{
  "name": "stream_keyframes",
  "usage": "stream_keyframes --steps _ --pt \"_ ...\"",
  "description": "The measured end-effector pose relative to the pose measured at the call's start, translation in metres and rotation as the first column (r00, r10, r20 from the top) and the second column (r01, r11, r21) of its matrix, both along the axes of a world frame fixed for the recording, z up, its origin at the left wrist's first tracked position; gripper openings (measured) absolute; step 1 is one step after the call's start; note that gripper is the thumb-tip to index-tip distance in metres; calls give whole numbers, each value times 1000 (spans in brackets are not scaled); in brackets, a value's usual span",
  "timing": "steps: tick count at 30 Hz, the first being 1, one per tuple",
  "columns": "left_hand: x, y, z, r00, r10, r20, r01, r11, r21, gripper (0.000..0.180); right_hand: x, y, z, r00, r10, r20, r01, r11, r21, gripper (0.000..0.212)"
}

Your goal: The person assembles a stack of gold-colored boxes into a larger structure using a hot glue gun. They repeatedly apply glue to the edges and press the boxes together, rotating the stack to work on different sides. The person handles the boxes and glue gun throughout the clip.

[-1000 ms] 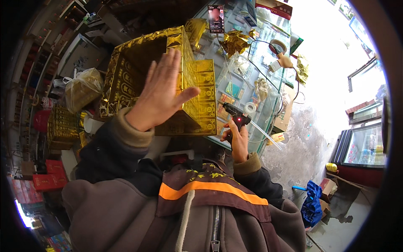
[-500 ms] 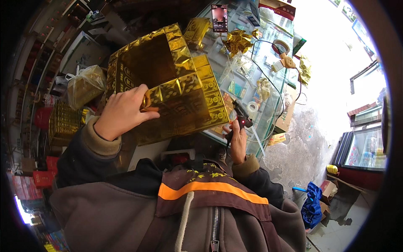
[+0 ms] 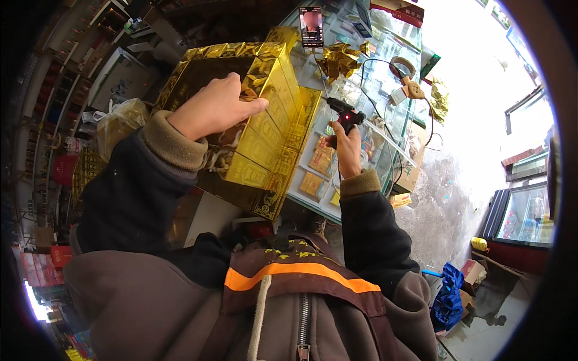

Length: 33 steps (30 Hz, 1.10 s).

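A large open-topped box of shiny gold patterned card (image 3: 265, 129) stands tilted in front of me, its dark inside facing up and left. My left hand (image 3: 220, 105) pinches its upper rim, thumb on the outer wall and fingers over the edge. A flat gold flange or base (image 3: 307, 114) sticks out at the box's right side. To the right of it, my right hand (image 3: 348, 147) grips a black hot glue gun (image 3: 346, 113) with a small red light. The nozzle points up and left, apart from the box. A long whitish stick trails from its rear.
Beneath lies a glass display counter (image 3: 310, 201). On it are a phone (image 3: 311, 27), crumpled gold foil (image 3: 340, 60), a tape roll (image 3: 402, 66) and a round wooden-coloured socket (image 3: 414, 90) with black cables. A bagged parcel (image 3: 123, 123) sits left; a blue bag (image 3: 447, 298) lies on the floor.
The box has been turned, so its right outer wall now shows brightly. My left hand has moved up and right with the rim. My right hand has raised the glue gun away from me.
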<state>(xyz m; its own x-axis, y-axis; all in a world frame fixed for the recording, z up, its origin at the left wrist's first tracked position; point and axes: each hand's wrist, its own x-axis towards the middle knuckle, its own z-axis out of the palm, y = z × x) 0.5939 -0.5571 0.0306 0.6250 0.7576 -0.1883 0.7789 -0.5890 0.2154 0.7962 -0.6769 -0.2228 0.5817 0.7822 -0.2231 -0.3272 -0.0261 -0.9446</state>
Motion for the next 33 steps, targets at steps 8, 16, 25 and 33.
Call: stream_keyframes --steps 8,16,25,33 --pt "-1 -2 -12 1000 16 -2 -17 992 -123 62 -18 17 -12 999 31 -11 -32 998 -46 22" --pt "-4 -4 -11 997 14 71 3 972 -234 71 -25 37 -39 994 53 93 -43 993 -108 27" --pt "-3 -4 -8 997 0 71 20 963 -271 73 -33 45 -52 956 -32 291 83 983 -164 41" --pt "-4 -3 -11 996 -27 86 49 965 -259 77 -38 33 -31 977 -14 212 45 989 -142 35"
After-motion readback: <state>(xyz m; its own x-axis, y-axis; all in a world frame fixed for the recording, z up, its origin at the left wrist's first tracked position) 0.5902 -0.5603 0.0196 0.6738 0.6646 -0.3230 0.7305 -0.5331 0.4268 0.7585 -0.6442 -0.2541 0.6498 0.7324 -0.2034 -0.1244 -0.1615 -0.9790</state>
